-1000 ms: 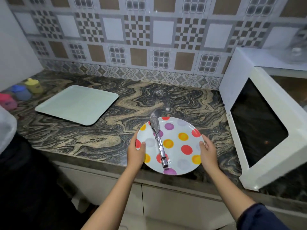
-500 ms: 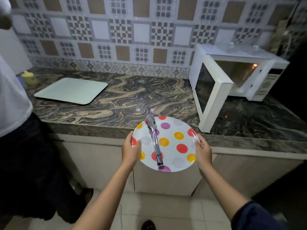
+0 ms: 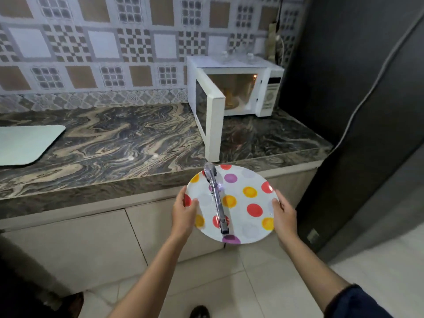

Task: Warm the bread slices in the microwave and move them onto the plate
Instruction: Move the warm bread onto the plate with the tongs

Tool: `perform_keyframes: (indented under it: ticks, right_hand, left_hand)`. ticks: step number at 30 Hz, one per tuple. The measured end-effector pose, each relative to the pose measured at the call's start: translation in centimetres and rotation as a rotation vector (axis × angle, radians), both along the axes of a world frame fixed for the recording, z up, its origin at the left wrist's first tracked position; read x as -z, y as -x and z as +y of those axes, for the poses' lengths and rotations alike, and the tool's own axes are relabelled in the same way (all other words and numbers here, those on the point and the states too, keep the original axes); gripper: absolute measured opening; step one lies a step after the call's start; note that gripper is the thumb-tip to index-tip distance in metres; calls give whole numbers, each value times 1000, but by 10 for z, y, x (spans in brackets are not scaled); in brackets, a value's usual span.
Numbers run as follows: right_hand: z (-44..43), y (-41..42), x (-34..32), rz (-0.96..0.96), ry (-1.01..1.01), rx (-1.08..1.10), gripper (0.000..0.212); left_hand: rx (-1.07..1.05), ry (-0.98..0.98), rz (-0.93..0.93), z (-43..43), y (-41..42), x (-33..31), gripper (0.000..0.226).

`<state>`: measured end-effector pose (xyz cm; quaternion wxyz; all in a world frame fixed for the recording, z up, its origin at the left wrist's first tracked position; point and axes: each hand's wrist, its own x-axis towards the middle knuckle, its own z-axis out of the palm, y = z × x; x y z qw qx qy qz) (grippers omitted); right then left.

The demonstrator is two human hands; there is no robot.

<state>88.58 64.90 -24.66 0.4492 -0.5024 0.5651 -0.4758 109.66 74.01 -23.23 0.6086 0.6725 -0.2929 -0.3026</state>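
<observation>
Head camera: my left hand [image 3: 183, 214] and right hand [image 3: 283, 216] each pinched a rim of the polka-dot plate [image 3: 247, 203], carrying loose metal tongs [image 3: 216, 200]. Bread slices [image 3: 231, 99] sat inside the open microwave [image 3: 263, 88]; soft and light, likely best lifted by their edges.

wall: patterned tiles [image 3: 103, 42], grey, brown, white | counter: dark marble countertop [image 3: 114, 138] | below: beige cabinets [image 3: 68, 249] | floor: pale floor tiles [image 3: 263, 283] | right: dark panel [image 3: 367, 88]
</observation>
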Motion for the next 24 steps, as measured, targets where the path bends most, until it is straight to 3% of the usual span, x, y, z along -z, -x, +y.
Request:
perform_keyframes:
  ticks: [11,20,24]
  right_hand:
    - [-54,81,-13,-28,-29,235,34]
    - [-160,70,-24,-39,-25,342,36]
    - [-211,53,-30,-47,-11,306,35]
  left_hand:
    - [235,-32,63,-115,64,1,49]
    - [314,-46,59,-246,57,-1,38]
    - [291,-57,53,-298,39,0,43]
